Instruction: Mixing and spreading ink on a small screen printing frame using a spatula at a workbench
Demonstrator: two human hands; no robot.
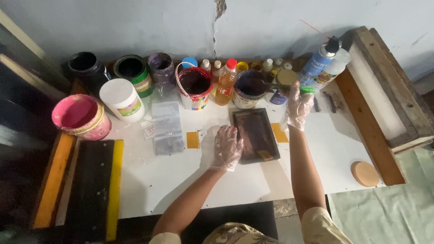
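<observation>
Gloved hands at a small dark screen frame on a white surface.

Left hand in clear glove, fingers spread flat, pressing on left edge of the dark rectangular frame near the middle of the surface. Right hand, also gloved, raised behind the frame, closed around a green-handled tool reaching toward the dark paint tub. Beside it an orange bottle and a red paint tub; pink bucket far left.

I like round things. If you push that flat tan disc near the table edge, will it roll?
Probably not: the tan disc lies flat on the white table, so it would likely slide. It looks thin and probably light. Stood on edge, it might roll.
</observation>
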